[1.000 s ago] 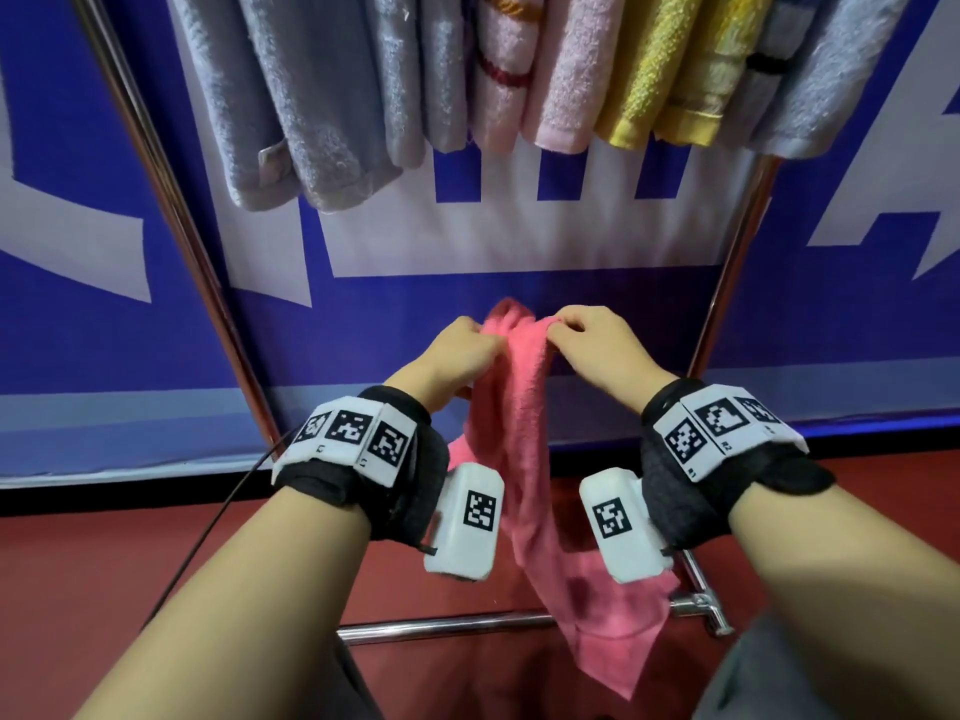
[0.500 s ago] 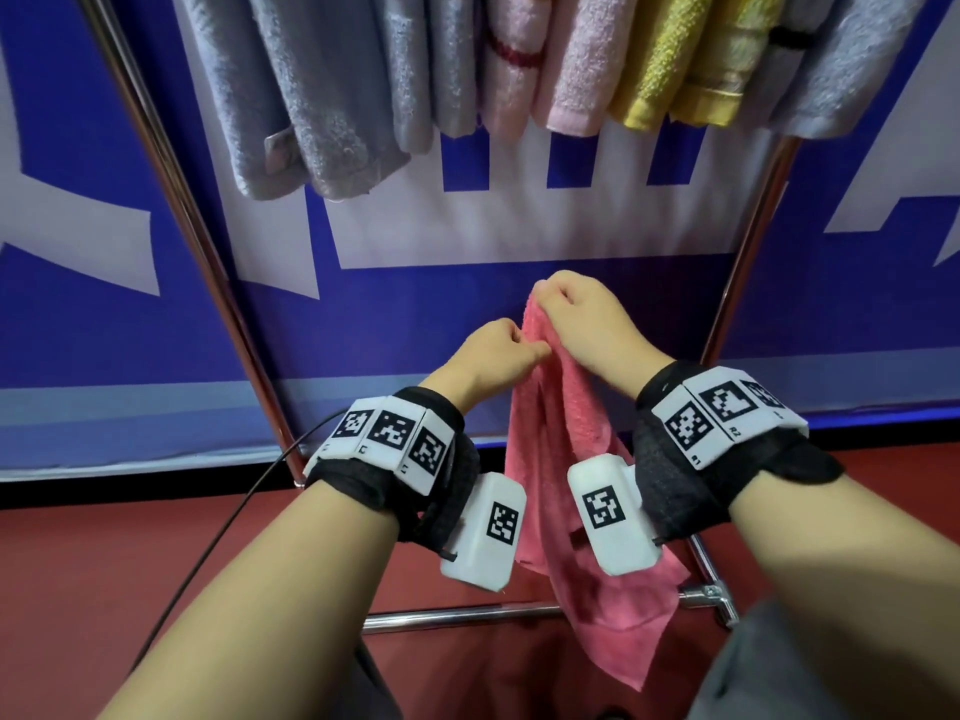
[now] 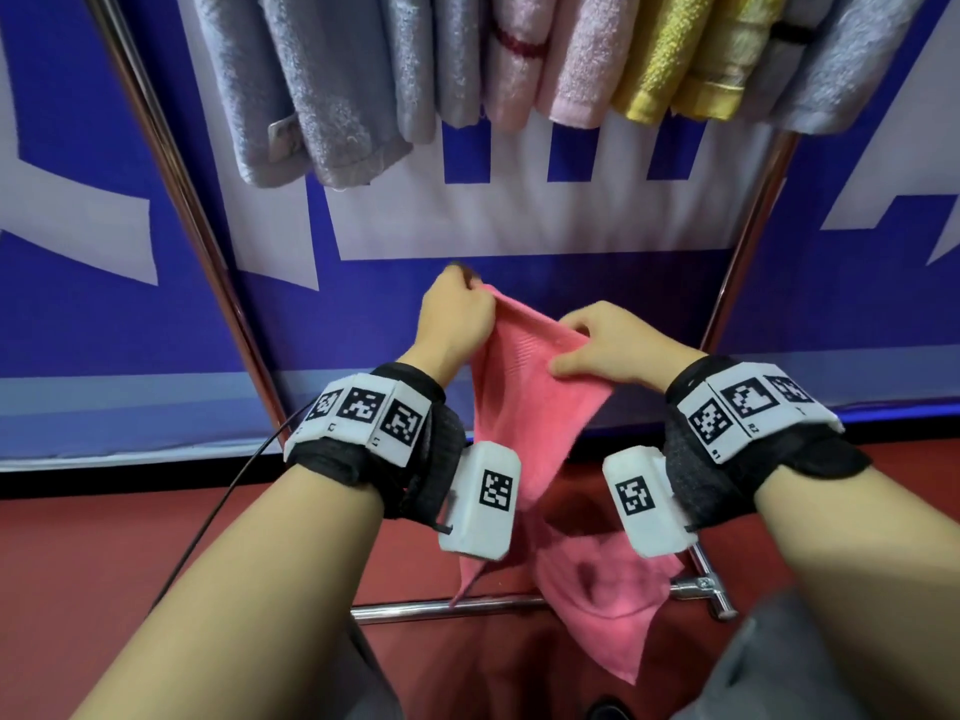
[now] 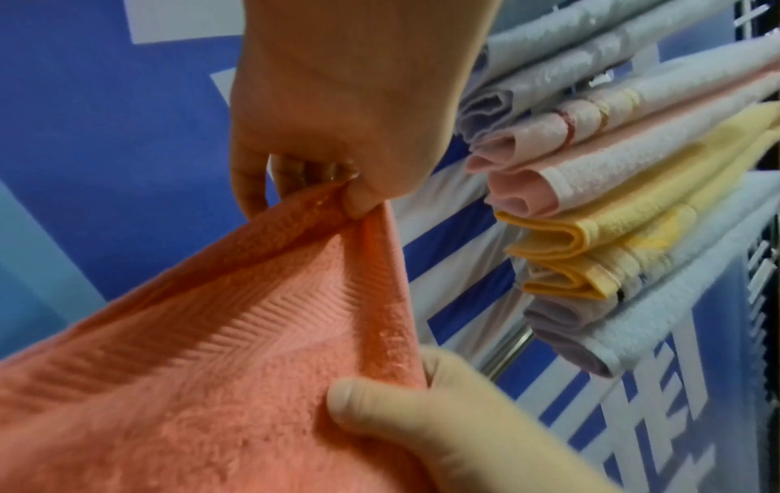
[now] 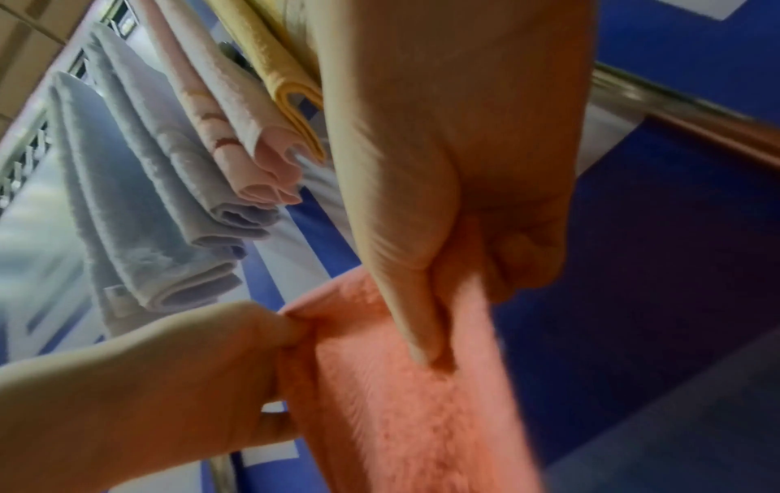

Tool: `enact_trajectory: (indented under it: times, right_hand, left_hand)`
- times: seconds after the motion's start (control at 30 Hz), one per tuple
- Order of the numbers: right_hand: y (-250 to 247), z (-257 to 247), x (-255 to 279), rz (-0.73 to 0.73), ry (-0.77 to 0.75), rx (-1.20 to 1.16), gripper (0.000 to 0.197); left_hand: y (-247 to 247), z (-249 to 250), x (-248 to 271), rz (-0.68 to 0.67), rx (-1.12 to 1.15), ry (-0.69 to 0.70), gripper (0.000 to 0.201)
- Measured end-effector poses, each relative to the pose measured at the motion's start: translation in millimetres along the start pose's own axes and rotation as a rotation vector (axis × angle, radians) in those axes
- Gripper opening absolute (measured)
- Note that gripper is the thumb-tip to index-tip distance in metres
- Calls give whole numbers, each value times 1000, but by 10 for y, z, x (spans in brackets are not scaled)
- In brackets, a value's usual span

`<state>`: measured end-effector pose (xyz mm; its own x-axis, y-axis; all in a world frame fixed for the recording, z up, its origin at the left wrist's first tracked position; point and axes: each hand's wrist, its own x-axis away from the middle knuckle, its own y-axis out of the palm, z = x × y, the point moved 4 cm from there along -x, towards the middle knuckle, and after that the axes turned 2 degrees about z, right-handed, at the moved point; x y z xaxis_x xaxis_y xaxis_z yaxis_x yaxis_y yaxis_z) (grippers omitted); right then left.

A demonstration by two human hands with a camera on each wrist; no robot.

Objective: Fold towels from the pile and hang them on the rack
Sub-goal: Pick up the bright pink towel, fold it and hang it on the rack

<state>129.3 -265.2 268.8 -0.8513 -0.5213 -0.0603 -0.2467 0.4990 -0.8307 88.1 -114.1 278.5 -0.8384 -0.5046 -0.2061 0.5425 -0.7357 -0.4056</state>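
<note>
A pink towel (image 3: 530, 402) hangs in front of me, held up by both hands along its top edge. My left hand (image 3: 457, 309) pinches one corner (image 4: 337, 196) between thumb and fingers. My right hand (image 3: 602, 345) grips the edge a short way to the right, thumb on the near face (image 5: 426, 337) and fingers curled behind. The rest of the towel (image 3: 608, 605) droops down past the wrists. Above hang several folded towels on the rack: grey (image 3: 332, 96), pale pink (image 3: 566, 59) and yellow (image 3: 680, 59).
The rack's slanted metal legs stand at left (image 3: 208, 241) and right (image 3: 748, 236), with a low crossbar (image 3: 441, 610) near my knees. A blue and white banner (image 3: 104, 304) fills the background. The floor (image 3: 104, 553) is red. A black cable (image 3: 218, 522) trails from the left wrist.
My hands were close together on a bunched top edge. They have drawn apart, left hand up and left, right hand right and lower, spreading the towel's top edge between them.
</note>
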Motion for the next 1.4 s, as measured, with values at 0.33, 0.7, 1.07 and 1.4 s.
enact_trajectory:
  times: [0.33, 0.7, 1.07, 1.4]
  right_hand:
    - [-195, 93, -3, 377, 21, -119, 28]
    - [-138, -91, -9, 487, -28, -203, 4]
    - [7, 2, -72, 243, 21, -80, 25]
    - [-133, 610, -41, 209, 219, 96, 26]
  left_hand:
    - [92, -79, 117, -343, 27, -145, 25]
    - [228, 132, 235, -401, 126, -31, 10]
    - [98, 160, 101, -108, 186, 155, 21]
    - [-465, -7, -228, 290, 287, 62, 26]
